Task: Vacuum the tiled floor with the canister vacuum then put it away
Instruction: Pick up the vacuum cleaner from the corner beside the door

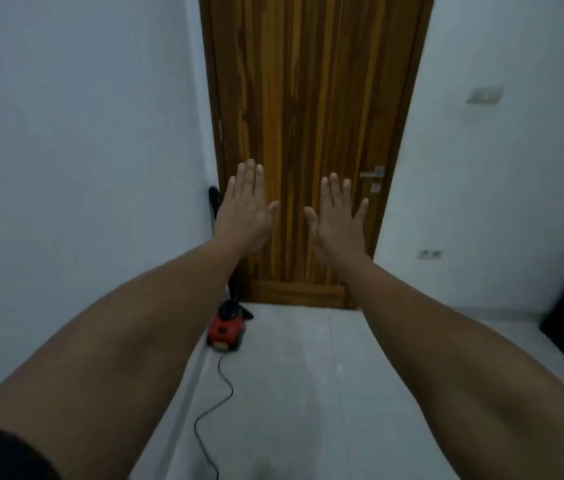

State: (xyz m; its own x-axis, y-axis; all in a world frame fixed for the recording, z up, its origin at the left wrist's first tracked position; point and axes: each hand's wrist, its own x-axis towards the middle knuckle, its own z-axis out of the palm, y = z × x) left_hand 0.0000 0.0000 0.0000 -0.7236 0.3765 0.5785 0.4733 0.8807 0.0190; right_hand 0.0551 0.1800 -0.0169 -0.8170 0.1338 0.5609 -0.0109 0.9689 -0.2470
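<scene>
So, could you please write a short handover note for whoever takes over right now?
Hands: left hand and right hand both open, held out in the air, holding nothing.
Things: canister vacuum on the tiled floor against the left wall, beside the closed door; its cord trails loose towards the camera.
Done: cannot tell whether the floor has been vacuumed.
Left: check that, then coil the cord and put the vacuum away.

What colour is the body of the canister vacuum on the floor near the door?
Red, with black parts on top. The canister vacuum shows in the head view.
</scene>
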